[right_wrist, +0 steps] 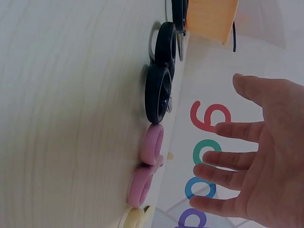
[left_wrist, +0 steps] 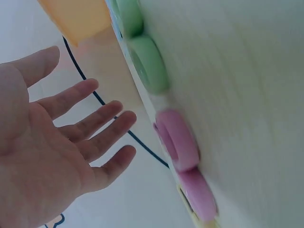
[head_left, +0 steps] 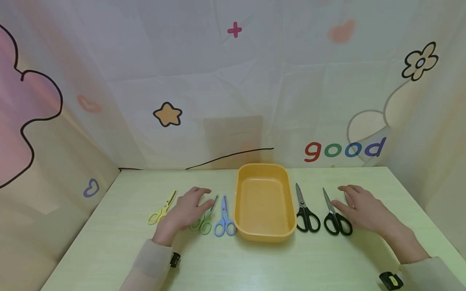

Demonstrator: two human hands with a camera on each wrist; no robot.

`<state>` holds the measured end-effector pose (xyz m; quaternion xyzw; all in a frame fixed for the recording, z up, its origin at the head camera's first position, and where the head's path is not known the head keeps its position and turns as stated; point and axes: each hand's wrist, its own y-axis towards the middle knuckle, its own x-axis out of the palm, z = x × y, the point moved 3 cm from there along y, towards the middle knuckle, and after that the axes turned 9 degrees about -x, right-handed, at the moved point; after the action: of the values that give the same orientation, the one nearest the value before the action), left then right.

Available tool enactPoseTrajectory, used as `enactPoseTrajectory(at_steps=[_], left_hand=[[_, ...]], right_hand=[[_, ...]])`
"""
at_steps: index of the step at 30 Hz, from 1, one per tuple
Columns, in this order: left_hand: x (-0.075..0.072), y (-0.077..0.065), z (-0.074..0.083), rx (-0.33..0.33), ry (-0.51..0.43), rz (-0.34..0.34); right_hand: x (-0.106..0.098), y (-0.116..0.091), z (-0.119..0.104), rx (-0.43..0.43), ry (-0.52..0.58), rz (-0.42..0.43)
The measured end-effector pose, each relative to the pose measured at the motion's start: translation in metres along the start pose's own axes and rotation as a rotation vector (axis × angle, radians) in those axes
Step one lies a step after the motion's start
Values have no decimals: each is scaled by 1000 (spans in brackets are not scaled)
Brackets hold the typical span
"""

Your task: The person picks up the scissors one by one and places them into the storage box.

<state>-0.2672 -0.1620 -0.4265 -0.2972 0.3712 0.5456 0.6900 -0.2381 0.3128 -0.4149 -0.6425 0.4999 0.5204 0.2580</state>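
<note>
My left hand (head_left: 189,208) hovers with spread fingers over the scissors left of the tray, holding nothing. Below and around it lie yellow scissors (head_left: 157,217), green scissors (head_left: 206,227) and blue scissors (head_left: 224,223). Pink scissors (left_wrist: 183,142), hidden by that hand in the head view, show in the left wrist view. On the other side, my right hand (head_left: 364,208) is held above the table with empty, extended fingers. It is beside black-handled scissors (head_left: 337,224). The right wrist view reveals pink scissors (right_wrist: 151,149) and a yellow handle (right_wrist: 134,219) near it.
Between the two groups of scissors stands a yellow-orange plastic tray (head_left: 265,237). Another black-handled pair of scissors (head_left: 308,220) lies against its right side. A printed curtain (head_left: 233,89) hangs behind the pale wooden table (head_left: 255,266).
</note>
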Motion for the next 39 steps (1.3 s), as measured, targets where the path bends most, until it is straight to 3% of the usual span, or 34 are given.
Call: enactPoseTrajectory(at_steps=[12, 19, 22, 27, 31, 39], left_hand=[[14, 9, 12, 3, -240, 38], [14, 10, 25, -48, -335, 51], [17, 11, 31, -72, -446, -4], [26, 12, 39, -93, -661, -167], [31, 14, 43, -87, -742, -249], [40, 15, 48, -95, -827, -315]], right_hand=[[7, 3, -20, -38, 8, -3], [14, 6, -30, -68, -14, -22], [17, 8, -35, -98, -23, -16], [21, 10, -45, -140, -35, -7], [26, 12, -53, -140, -61, -30], [36, 16, -66, -203, -43, -61]])
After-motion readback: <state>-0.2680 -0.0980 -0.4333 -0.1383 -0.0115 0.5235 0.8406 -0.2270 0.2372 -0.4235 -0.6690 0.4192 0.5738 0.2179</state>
